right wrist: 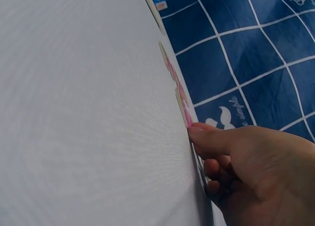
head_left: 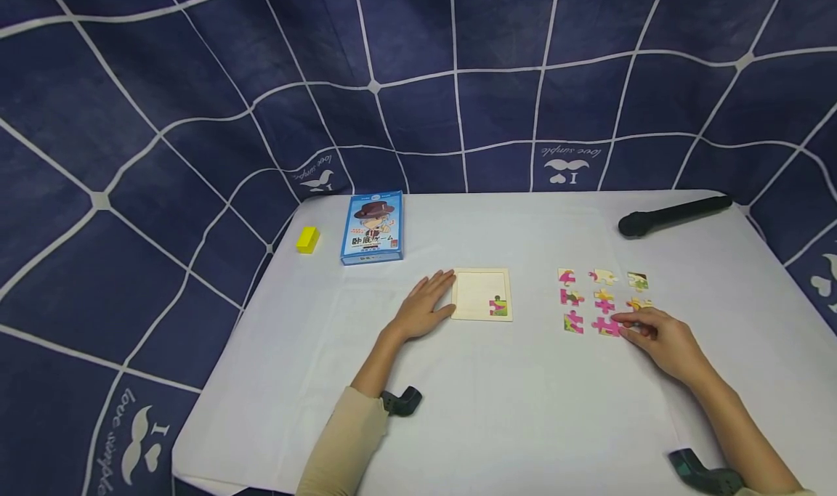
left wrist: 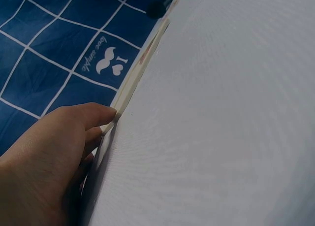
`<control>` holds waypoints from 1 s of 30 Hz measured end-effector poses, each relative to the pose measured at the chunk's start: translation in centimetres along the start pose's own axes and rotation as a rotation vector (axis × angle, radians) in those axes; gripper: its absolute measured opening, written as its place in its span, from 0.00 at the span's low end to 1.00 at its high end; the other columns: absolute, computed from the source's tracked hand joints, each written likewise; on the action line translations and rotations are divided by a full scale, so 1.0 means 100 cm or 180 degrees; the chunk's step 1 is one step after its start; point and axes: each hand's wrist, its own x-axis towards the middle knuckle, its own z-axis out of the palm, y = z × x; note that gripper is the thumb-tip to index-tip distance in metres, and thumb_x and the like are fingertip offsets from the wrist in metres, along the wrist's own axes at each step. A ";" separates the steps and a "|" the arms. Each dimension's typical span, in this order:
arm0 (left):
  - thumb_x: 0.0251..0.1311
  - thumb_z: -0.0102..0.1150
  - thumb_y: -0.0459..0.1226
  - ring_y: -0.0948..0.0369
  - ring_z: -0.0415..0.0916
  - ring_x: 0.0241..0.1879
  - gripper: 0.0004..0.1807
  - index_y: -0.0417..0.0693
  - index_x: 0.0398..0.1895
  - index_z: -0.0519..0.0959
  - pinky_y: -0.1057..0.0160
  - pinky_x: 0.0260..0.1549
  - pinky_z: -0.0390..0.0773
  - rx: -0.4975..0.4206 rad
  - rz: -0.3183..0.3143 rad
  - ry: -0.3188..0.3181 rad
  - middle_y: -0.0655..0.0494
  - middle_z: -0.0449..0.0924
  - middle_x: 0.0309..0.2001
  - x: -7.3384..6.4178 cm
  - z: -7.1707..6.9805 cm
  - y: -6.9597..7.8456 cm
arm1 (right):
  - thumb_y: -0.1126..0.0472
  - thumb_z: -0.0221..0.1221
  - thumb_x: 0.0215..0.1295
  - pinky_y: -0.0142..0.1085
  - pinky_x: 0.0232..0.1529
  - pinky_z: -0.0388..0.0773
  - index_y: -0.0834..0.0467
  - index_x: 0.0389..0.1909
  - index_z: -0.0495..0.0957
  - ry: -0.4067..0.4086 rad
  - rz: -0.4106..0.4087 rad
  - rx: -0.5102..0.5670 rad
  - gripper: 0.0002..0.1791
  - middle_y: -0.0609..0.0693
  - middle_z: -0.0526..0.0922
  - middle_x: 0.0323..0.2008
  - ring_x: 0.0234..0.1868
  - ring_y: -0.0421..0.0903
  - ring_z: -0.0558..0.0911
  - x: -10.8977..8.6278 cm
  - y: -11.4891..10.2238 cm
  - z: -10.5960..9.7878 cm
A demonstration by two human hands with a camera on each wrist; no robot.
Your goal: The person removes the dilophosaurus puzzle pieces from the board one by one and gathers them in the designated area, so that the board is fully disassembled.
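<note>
A square puzzle board (head_left: 480,285) with a light raised border lies mid-table, one pink-and-green puzzle piece (head_left: 499,307) in its lower right corner. My left hand (head_left: 423,309) rests flat at the board's left side, fingers stretched out, fingertips and thumb touching the border. To the right, loose puzzle pieces (head_left: 572,298) lie in rough rows. My right hand (head_left: 667,342) pinches the right edge of a pink piece (head_left: 605,327) in the nearest row between thumb and index finger. Seen from the right wrist, the fingertips meet at the end of this pink piece (right wrist: 186,115); the other fingers curl under.
A blue card-game box (head_left: 373,227) lies at the back left, beside a small yellow block (head_left: 307,240). A black handheld object (head_left: 673,216) with a rounded end lies at the back right. Behind the white table (head_left: 497,409) hangs a navy checked cloth (head_left: 497,104).
</note>
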 end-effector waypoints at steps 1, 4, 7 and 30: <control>0.66 0.44 0.48 0.61 0.39 0.70 0.34 0.46 0.71 0.52 0.63 0.67 0.36 0.0003 0.0000 -0.0003 0.56 0.47 0.72 0.000 0.000 0.000 | 0.65 0.67 0.52 0.29 0.21 0.59 0.58 0.40 0.83 -0.0011 0.0002 0.0011 0.13 0.47 0.69 0.23 0.25 0.39 0.64 0.000 0.000 0.000; 0.66 0.44 0.48 0.61 0.39 0.70 0.34 0.46 0.71 0.52 0.62 0.67 0.36 0.0003 0.0008 -0.0007 0.56 0.47 0.72 0.000 0.000 0.000 | 0.64 0.67 0.52 0.29 0.21 0.59 0.57 0.41 0.83 -0.0019 0.0000 0.0049 0.13 0.46 0.69 0.23 0.25 0.38 0.64 0.000 0.000 0.000; 0.66 0.44 0.49 0.61 0.38 0.70 0.34 0.46 0.71 0.52 0.62 0.67 0.36 0.0011 0.0006 -0.0025 0.57 0.47 0.72 0.000 0.000 0.000 | 0.62 0.67 0.52 0.28 0.21 0.60 0.57 0.42 0.83 0.0037 -0.0018 0.0134 0.14 0.46 0.72 0.26 0.25 0.36 0.64 0.000 -0.001 0.001; 0.66 0.44 0.50 0.62 0.38 0.70 0.34 0.47 0.71 0.52 0.63 0.67 0.35 0.0050 0.0014 0.0006 0.58 0.47 0.72 0.000 0.002 -0.002 | 0.66 0.66 0.52 0.29 0.25 0.69 0.57 0.46 0.81 -0.0327 -0.0821 0.0826 0.18 0.39 0.78 0.28 0.26 0.39 0.70 0.054 -0.096 0.082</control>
